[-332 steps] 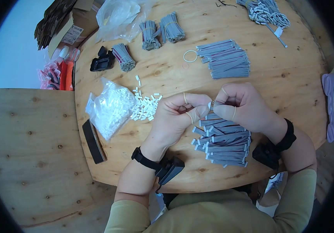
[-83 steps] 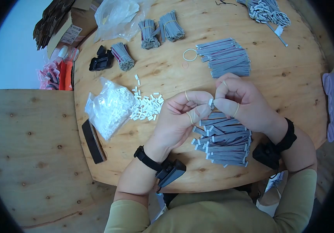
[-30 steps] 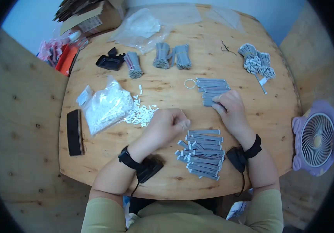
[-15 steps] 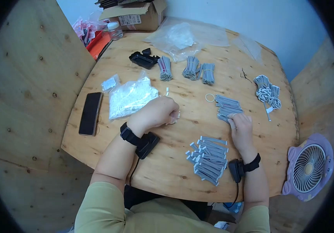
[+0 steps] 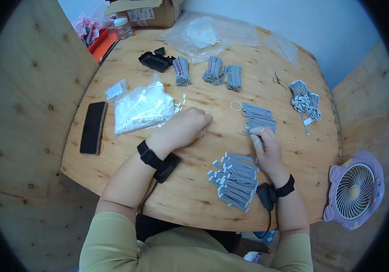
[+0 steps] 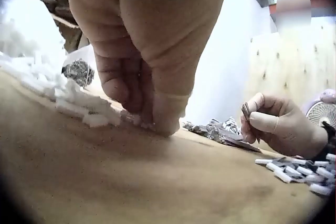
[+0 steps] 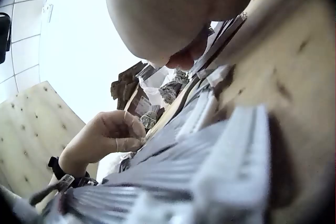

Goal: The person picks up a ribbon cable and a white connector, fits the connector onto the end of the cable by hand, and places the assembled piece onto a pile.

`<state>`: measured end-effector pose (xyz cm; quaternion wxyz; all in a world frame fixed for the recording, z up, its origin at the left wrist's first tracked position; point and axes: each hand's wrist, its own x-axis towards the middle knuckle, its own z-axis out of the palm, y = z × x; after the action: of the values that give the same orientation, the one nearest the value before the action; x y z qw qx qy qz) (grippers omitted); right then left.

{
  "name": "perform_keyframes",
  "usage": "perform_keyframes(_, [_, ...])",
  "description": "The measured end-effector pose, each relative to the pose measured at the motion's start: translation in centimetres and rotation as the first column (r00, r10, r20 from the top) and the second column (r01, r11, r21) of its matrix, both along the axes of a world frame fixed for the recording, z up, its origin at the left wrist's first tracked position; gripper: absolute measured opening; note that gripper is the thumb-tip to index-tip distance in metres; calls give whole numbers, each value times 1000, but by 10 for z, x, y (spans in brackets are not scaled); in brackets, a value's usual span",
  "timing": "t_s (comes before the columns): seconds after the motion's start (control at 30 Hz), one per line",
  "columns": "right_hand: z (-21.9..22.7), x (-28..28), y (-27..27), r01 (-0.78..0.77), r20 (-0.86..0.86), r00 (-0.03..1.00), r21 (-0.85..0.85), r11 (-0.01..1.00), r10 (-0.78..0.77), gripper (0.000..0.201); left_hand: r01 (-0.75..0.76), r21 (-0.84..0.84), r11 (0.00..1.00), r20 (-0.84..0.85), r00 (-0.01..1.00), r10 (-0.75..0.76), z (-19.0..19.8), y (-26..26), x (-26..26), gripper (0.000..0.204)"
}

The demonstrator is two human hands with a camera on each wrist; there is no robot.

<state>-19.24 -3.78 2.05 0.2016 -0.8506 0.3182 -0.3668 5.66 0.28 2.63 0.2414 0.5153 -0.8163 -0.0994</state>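
Observation:
My left hand (image 5: 190,124) reaches down beside the loose white connectors (image 6: 94,119), its thumb and fingers bent toward the tabletop. Its fingertips are hidden in the head view; in the left wrist view they are right at the table, and I cannot tell whether they pinch a connector. My right hand (image 5: 268,147) pinches a thin grey flat cable (image 6: 245,110) between thumb and forefinger, at the near edge of a stack of grey flat cables (image 5: 260,113). Nearer my body lies a pile of flat cables with white connectors (image 5: 237,181). Both hands wear pale finger cots.
A clear bag of white connectors (image 5: 142,106) lies left of my left hand, with a phone (image 5: 93,128) beyond it. Tied cable bundles (image 5: 212,71) and a black case (image 5: 156,61) stand farther back. A purple fan (image 5: 355,190) is at the right edge.
Earlier both hands met above the finished-end pile, working a white connector between fingertips. They have since parted: left toward the loose connectors, right to the cable stack. The head view has shifted.

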Motion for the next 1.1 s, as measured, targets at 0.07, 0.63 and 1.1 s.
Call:
perform_keyframes(0.07, [0, 2, 2, -22, 14, 1000, 51, 998, 21, 4, -11, 96, 995, -196, 980, 30, 1, -3, -4, 7])
perform_keyframes(0.63, [-8, 2, 1, -27, 82, 997, 224, 974, 8, 3, -181, 180, 967, -209, 953, 218, 6, -8, 0, 10])
perform_keyframes(1.1, [-7, 6, 5, -96, 120, 991, 325, 941, 60, 18, -56, -41, 998, -144, 988, 50, -10, -10, -11, 12])
